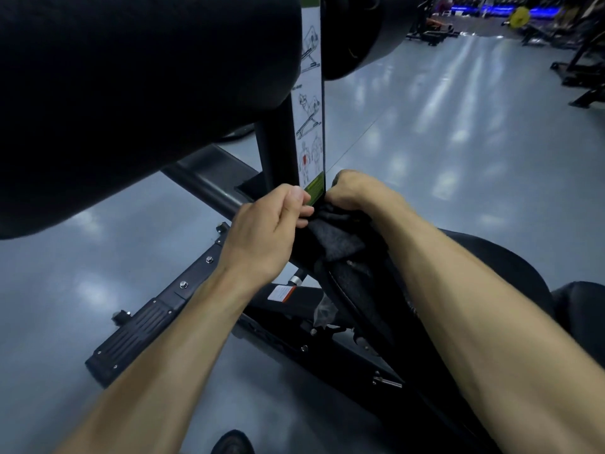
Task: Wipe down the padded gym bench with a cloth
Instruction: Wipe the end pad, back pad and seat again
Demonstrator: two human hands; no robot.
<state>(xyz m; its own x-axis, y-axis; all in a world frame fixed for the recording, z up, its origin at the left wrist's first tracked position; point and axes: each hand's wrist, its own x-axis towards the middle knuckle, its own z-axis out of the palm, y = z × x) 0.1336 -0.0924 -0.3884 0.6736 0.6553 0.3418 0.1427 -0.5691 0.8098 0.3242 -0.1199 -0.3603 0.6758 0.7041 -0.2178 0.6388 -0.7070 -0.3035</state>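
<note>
Dim overall, with a cold blue-grey cast and soft patches of overhead light glaring off the glossy floor [458, 132]. Nearly black on the big roller pad [131, 93] at upper left, its surface detail lost in shadow, while the forearms [474, 306] caught more light and came out evenly lit. Strongly bowed by the wide-angle lens toward the edges, with smeared softness in the far gym equipment [523, 18] and slight motion blur around the frame's lower corners.
</note>
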